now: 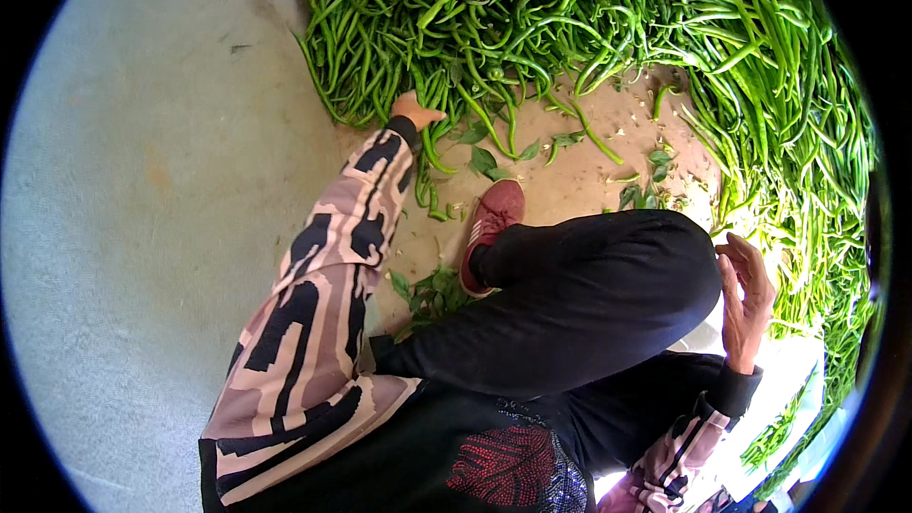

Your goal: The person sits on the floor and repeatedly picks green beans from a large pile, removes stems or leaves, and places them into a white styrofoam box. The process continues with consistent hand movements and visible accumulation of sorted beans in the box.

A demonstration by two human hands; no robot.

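Observation:
My left hand [417, 111] reaches into the near edge of a large heap of long green chili peppers [541, 7]. Its thumb points right across a few peppers, while the fingertips are hidden among them, so how firmly it grips cannot be told. My right hand [748, 292] is raised beside my bent right knee [662, 263], its fingers slightly curled and apart from the thumb. Nothing shows between them. Behind that hand, more long green peppers [798, 121] lie heaped along the right side, brightly lit lower down.
Loose green leaves [486, 161] and stray peppers [597, 134] lie on the brown floor [548, 192] near my red shoe [493, 228]. More leaves [434, 296] are beside my leg. Pale flooring [164, 178] stretches left. A white surface [791, 363] at lower right is overexposed, with peppers [780, 427] by it.

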